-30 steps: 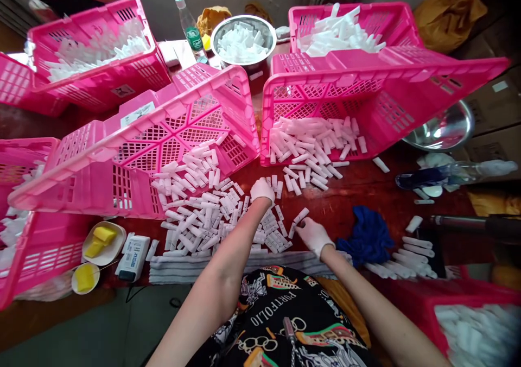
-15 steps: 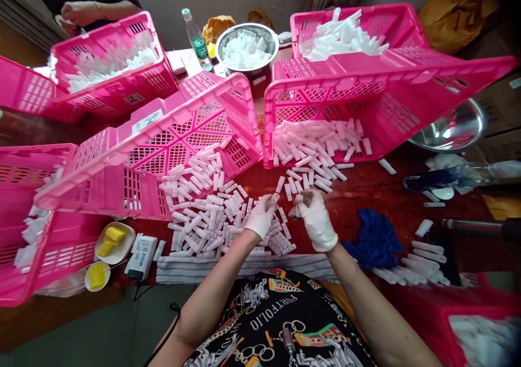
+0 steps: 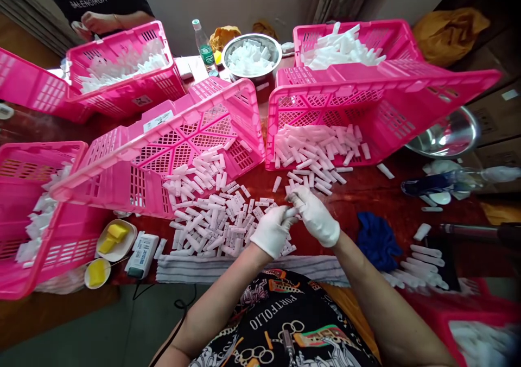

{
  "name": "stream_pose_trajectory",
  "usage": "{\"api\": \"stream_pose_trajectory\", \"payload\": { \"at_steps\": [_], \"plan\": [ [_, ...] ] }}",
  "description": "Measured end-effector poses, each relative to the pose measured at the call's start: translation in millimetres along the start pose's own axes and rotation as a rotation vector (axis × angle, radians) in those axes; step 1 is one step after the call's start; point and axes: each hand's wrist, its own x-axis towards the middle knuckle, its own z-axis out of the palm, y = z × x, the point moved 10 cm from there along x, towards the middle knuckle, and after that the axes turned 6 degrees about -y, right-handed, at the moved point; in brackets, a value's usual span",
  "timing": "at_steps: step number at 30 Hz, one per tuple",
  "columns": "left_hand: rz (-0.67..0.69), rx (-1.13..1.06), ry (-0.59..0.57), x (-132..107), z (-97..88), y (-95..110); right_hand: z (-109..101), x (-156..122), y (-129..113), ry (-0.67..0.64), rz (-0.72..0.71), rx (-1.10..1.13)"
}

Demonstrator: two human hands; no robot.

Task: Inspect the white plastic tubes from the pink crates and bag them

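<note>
My gloved left hand [image 3: 273, 231] is closed around a small white tube [image 3: 290, 213], whose end points toward the other hand. Right up against it, my gloved right hand [image 3: 316, 216] has its fingers curled; what they grip is mostly hidden by the glove. Beside and under my left hand lies a heap of small printed white tubes [image 3: 215, 220]. Beyond my right hand, plainer white tubes [image 3: 313, 155] spill out of a tipped pink basket [image 3: 386, 112]. A second tipped pink basket [image 3: 134, 188] opens onto the printed heap.
A striped towel [image 3: 183, 269] runs along the table's front edge. To the right lie a blue cloth [image 3: 376, 242] and a row of white tubes [image 3: 425, 261]. Yellow sponges [image 3: 108, 242] sit at left. Behind stand a steel bowl [image 3: 277, 57], a bottle [image 3: 205, 49] and another person's hands [image 3: 95, 24].
My hands have come together: the left moved right and the right moved slightly toward it. Some plain tubes near my right hand are no longer where they lay. The view has shifted slightly.
</note>
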Motion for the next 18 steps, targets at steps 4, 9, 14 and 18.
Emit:
{"api": "stream_pose_trajectory", "payload": {
  "at_steps": [4,9,14,18],
  "plan": [
    [-0.066,-0.037,0.063,-2,0.2,-1,-17,-13,15,0.232,0.057,0.192],
    [-0.044,-0.022,0.109,2,-8.9,3,-21,-19,28,0.199,0.149,0.097],
    [-0.242,-0.472,-0.162,2,18.2,-1,-11,-21,13,0.102,0.007,0.064],
    [-0.314,-0.66,-0.402,1,36.3,5,-5,-16,27,0.026,0.079,0.115]
  ]
}}
